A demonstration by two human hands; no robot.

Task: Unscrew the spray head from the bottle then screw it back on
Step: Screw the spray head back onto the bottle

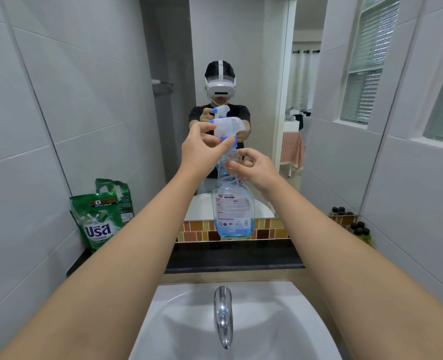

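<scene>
i hold spray bottle (233,203) upright above sink (280,320): right hand (254,166) pinches neck, left hand (202,149) grips spray head (227,126). light, smooth plastic, maybe slippery; i judge blue collar (229,141) best hold.

Two hands are raised over the basin, the left hand (202,149) and the right hand (254,167), and between them is one clear spray bottle (233,211) topped by one spray head (227,127). One green detergent pouch (97,219) stands on the dark bench (230,258), and the mirror (230,74) doubles it as a reflection. One white sink (293,320) carries one chrome tap (223,315). At the far right corner is a cluster of small dark-capped bottles (359,229), about four, repeated in the mirror; their exact number is hard to tell. One mirror shows one person reflected. One louvred window (366,61) is reflected at upper right.
</scene>
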